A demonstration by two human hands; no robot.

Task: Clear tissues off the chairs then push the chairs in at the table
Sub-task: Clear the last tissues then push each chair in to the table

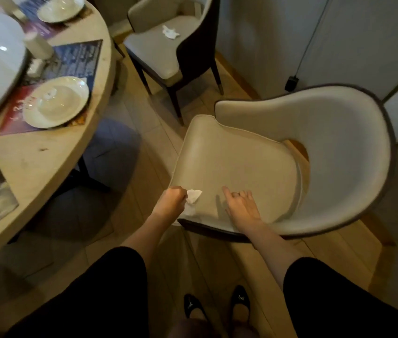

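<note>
White tissue (193,200) bunched in closed left hand (172,200), lower centre, lifted off near chair (242,167) | right hand (240,206) fingers loosely spread on seat, likely bracing | second tissue (170,32) on far chair (159,45), top centre | both chairs stand clear of table (46,154)

Beige chairs, white tissues and a pale table over a tan floor

The near chair (254,167) has a beige seat and inner back with a dark brown outer rim; the far chair (168,45) is the same beige with a dark brown shell and dark legs. A white tissue (193,198) shows in the left hand (172,200), and another white tissue (170,32) lies on the far seat. The table (46,157) is pale cream stone, bearing white plates (56,102) on placemats (78,59) printed in dark blue and red-purple. The floor (144,132) is tan wood. The sleeves (110,289) and shoes (239,301) are black.
</note>
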